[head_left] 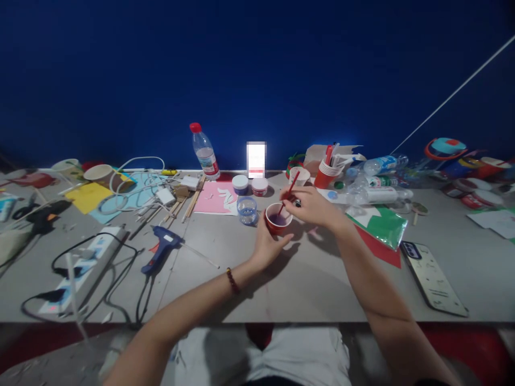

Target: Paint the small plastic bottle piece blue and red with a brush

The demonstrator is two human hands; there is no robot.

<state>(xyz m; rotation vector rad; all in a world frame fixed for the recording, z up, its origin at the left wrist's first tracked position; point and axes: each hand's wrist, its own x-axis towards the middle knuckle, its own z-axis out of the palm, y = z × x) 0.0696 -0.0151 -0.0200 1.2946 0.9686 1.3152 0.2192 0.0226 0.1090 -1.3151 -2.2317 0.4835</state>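
Observation:
My left hand (267, 245) curls around the side of a red paper cup (277, 229) standing on the table. Purplish liquid shows inside its white-rimmed mouth. Pinched in my right hand (311, 205) is a thin red stick (295, 182), its lower end down in the cup; whether it is a brush or a straw I cannot tell. Just left of the cup stands a clear blue-tinted plastic ring or small tub (247, 210). Behind it are two white-lidded jars, one dark blue (240, 186) and one red (259, 187).
A glue gun (163, 247) and power strip (90, 268) with cables lie on the left. A red-capped water bottle (205, 153) stands at the back. To the right are stacked red cups (325, 176), plastic bottles (382, 182), green packaging (380, 226) and a phone (434, 279).

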